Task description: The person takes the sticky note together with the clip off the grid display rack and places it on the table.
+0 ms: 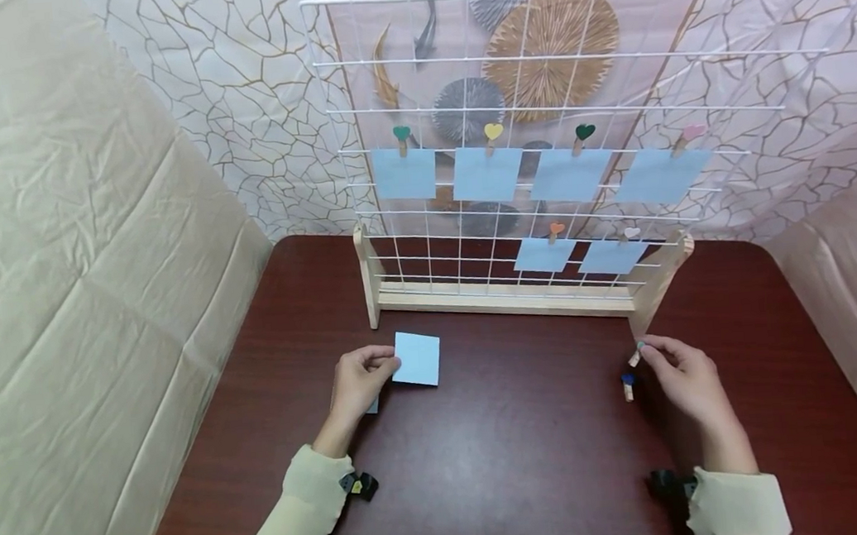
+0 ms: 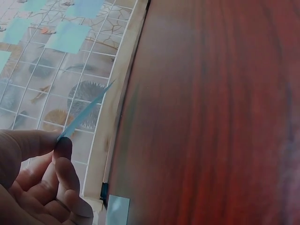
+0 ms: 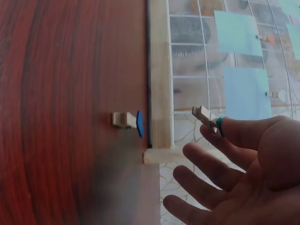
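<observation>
Between thumb and forefinger, my left hand point(image 1: 359, 382) pinches a square of light blue paper point(image 1: 417, 359) by its left edge; the left wrist view shows the sheet point(image 2: 86, 112) edge-on. Another blue paper point(image 1: 373, 406) lies on the table, mostly hidden under that hand. At the right, my right hand point(image 1: 685, 374) pinches a small wooden clothespin point(image 1: 635, 356) with a green-teal heart, its other fingers spread in the right wrist view. Just below it on the table lies a clothespin with a blue heart point(image 1: 628, 387).
A white wire grid point(image 1: 464, 240) stands in a wooden base point(image 1: 505, 297) at the back. Several blue papers point(image 1: 487, 175) hang on it in two rows, each under a heart clothespin point(image 1: 494, 134). The dark red table point(image 1: 487, 462) runs between fabric-covered sides.
</observation>
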A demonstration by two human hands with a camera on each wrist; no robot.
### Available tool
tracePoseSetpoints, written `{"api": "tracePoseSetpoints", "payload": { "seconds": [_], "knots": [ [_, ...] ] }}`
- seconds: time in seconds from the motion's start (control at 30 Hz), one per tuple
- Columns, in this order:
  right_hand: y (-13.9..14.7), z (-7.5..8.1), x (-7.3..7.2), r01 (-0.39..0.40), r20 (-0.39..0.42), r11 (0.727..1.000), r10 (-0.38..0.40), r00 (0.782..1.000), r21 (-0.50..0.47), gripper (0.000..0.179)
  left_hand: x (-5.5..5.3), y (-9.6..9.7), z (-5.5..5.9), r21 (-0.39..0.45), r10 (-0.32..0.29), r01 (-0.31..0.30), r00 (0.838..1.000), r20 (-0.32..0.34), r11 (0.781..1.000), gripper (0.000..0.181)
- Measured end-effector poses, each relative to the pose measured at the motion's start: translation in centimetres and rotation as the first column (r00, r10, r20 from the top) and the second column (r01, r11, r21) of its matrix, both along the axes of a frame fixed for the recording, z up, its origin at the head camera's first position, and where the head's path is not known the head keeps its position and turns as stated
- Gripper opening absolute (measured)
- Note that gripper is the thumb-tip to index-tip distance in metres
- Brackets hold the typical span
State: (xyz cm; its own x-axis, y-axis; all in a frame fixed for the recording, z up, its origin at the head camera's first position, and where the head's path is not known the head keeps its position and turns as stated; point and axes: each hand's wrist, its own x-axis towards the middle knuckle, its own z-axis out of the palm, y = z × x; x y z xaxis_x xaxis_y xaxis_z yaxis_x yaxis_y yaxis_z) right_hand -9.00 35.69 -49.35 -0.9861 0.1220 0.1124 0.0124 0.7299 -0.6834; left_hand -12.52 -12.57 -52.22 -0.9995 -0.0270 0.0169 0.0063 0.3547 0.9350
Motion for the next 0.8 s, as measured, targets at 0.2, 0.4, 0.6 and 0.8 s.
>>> {"api": "tracePoseSetpoints", "payload": {
  "seconds": [0.2, 0.4, 0.6, 0.8],
  "knots": [
    [0.5, -0.2, 0.5, -0.005, 0.055, 1.0, 0.003, 0.998, 0.024, 0.039, 0.3, -0.2, 0.0, 0.011, -0.005, 0.005, 1.0, 0.007, 1.0, 0.025],
    [0.8, -0.4, 0.6, -0.006, 0.092, 1.0, 0.003, 0.996, 0.03, 0.042, 0.7, -0.3, -0.1, -0.014, 0.002, -0.002, 1.0, 0.019, 1.0, 0.023],
    [1.2, -0.7, 0.8, -0.018, 0.089, 0.999, 0.014, 0.996, 0.044, 0.039, 1.0, -0.3, -0.1, -0.042, 0.0, -0.001, 1.0, -0.007, 0.999, 0.015],
    [1.4, -0.8, 0.9, -0.04, 0.138, 0.999, 0.036, 0.99, 0.03, 0.043, 1.3, -0.2, -0.1, -0.082, -0.039, 0.035, 0.998, -0.057, 0.996, 0.009]
  ]
}}
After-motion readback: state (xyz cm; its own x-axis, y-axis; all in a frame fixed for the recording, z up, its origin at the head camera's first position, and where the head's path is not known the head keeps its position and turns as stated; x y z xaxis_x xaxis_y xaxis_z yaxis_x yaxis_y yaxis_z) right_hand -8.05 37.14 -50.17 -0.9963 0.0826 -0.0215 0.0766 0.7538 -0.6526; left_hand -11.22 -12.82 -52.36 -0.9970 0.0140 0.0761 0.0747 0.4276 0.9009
